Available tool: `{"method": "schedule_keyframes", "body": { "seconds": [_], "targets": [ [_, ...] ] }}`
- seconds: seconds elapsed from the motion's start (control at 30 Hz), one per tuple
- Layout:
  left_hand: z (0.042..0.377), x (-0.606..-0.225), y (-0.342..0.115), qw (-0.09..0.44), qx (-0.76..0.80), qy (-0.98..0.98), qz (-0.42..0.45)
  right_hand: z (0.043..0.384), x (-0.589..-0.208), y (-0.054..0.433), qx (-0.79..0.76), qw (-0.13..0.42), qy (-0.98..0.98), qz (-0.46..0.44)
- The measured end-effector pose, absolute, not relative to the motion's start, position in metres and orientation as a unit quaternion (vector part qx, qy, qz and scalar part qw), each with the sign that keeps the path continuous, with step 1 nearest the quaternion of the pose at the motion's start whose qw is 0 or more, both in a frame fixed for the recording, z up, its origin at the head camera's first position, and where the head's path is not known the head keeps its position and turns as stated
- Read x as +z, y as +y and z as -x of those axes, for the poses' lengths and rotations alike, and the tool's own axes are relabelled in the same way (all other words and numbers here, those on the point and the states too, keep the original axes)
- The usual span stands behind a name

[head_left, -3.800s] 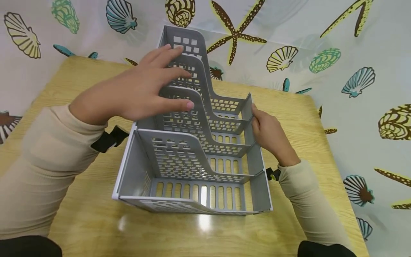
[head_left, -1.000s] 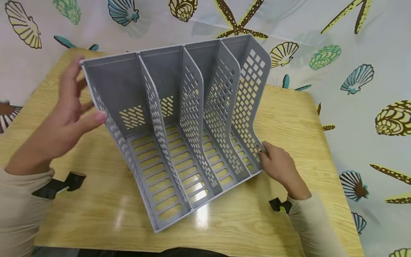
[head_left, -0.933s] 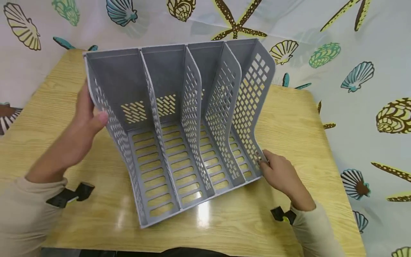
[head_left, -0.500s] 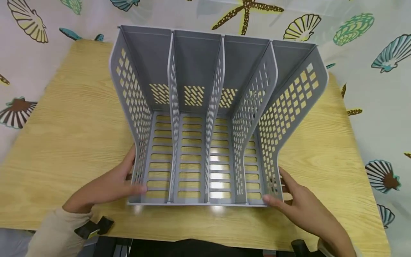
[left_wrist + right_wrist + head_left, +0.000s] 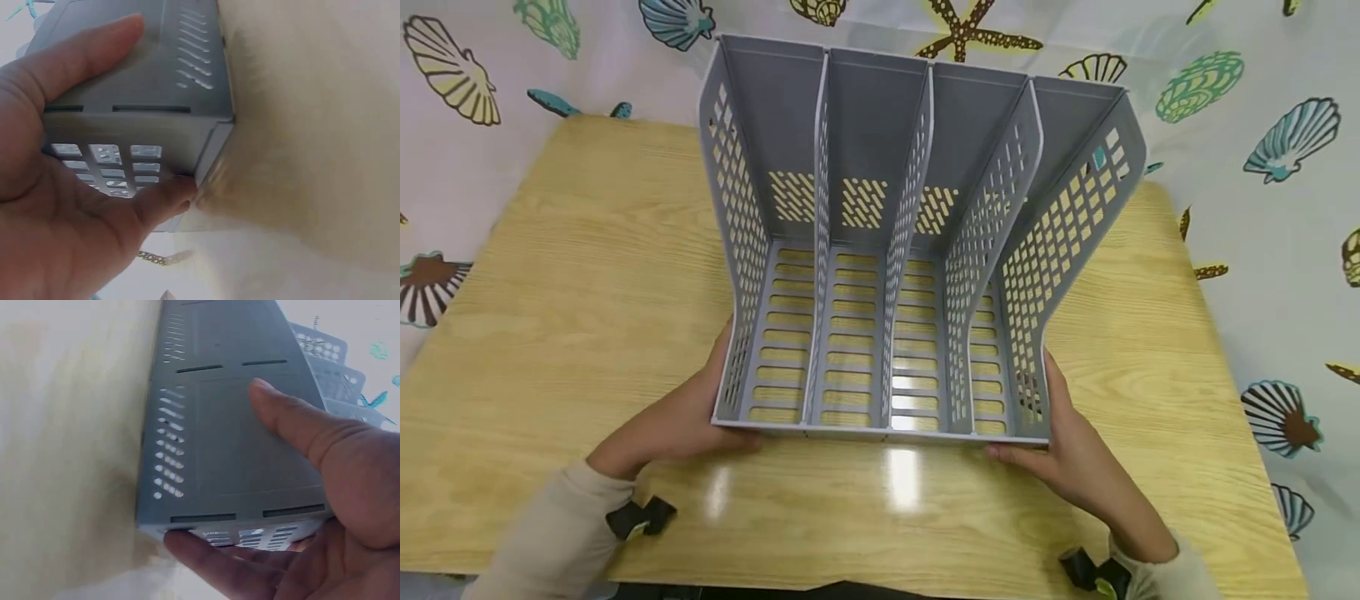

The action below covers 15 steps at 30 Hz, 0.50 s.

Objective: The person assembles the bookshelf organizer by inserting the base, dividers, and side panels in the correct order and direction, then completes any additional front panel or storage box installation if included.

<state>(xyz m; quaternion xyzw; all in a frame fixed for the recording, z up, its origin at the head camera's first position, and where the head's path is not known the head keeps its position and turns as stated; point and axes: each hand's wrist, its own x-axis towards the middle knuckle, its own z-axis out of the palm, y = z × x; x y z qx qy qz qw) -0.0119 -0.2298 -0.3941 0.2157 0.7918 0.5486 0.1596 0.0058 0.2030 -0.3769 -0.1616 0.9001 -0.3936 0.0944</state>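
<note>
A grey plastic file organizer (image 5: 871, 75) with perforated dividers and four open compartments stands on the table, its low front edge toward me. At its front left corner is my left hand (image 5: 696, 421), thumb along the front face and fingers round the perforated side wall. My right hand (image 5: 1086, 458) holds the front right corner in the same manner. Close up in the left wrist view, the left hand (image 5: 69, 219) has a fingertip low on the side wall, near the tabletop. The right wrist view has the right thumb (image 5: 294, 419) lying on the slotted front face.
The organizer stands on a light wooden table (image 5: 587, 250), toward its back. Behind and to the right hangs a white cloth (image 5: 1195, 175) printed with shells and starfish. Black wrist mounts (image 5: 640, 517) sit on both wrists.
The organizer has turned from sideways to facing me, and in the last half second slid toward the back. My left hand came down from above it to the front left corner.
</note>
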Motion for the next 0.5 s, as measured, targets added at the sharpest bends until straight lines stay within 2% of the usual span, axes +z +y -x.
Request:
{"method": "schedule_keyframes", "body": {
  "seconds": [0.2,0.5],
  "targets": [
    [0.069,-0.404,-0.234,0.173,0.553,0.783,-0.227,0.045,-0.388,0.2,-0.397,0.096,0.897,0.166],
    [0.125,-0.421,-0.234,0.211,0.581,0.764,-0.184,0.11,-0.402,0.2,-0.391,0.143,0.894,0.164]
  ]
}}
